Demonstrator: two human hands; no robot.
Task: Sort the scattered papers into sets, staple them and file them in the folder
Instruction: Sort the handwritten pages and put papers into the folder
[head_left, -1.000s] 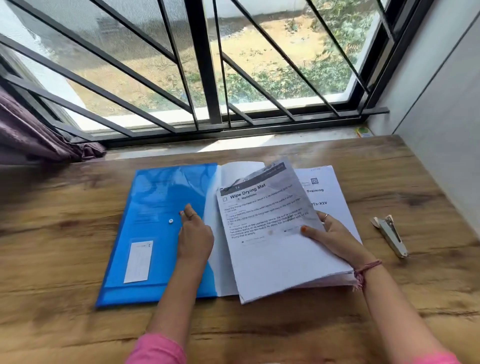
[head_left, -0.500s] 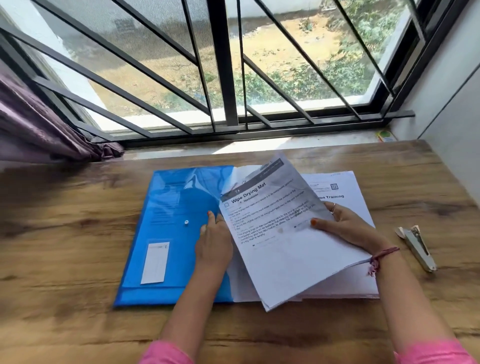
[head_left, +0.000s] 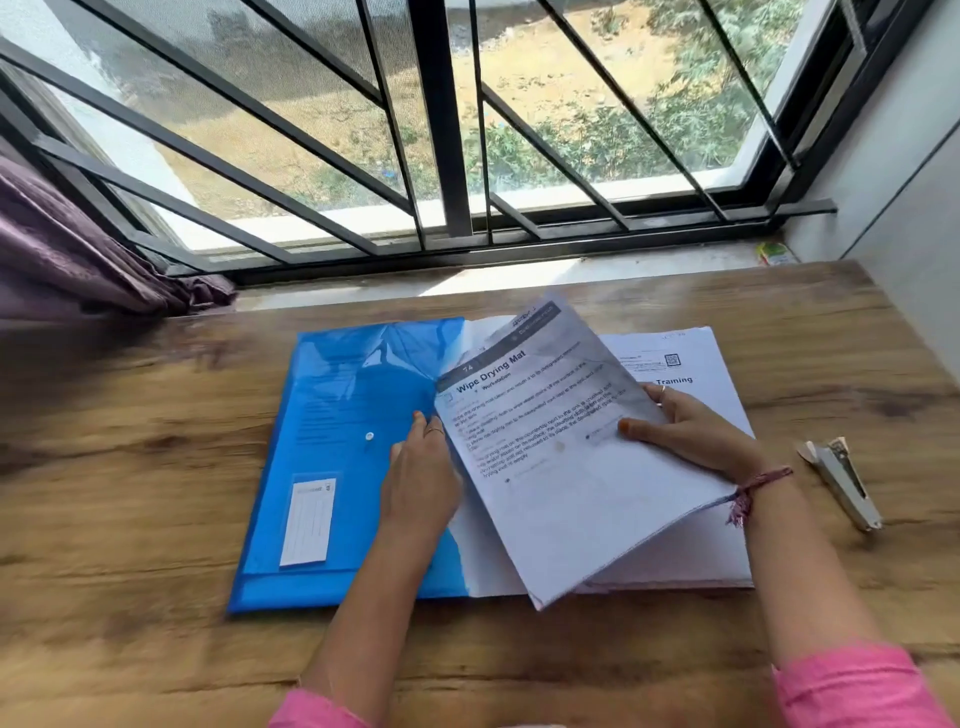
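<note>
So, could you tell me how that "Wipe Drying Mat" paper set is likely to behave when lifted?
Probably floppy: the paper set already bows where the right hand grips one edge. Likely light, since one hand raises it. Its sheets may fan apart; no staple is visible.

In the middle of the frame the right hand (head_left: 691, 436) holds a set of papers (head_left: 561, 462), tilted, with the thumb on the printed top sheet. The left hand (head_left: 421, 483) rests at the right edge of the blue folder (head_left: 337, 441), its fingertips hidden under the papers. More white sheets (head_left: 691, 551) lie flat below the lifted set. A stapler (head_left: 841, 480) lies at the right on the wooden table (head_left: 130, 519), apart from the papers. Window bars (head_left: 441, 130) fill the upper part.
</note>
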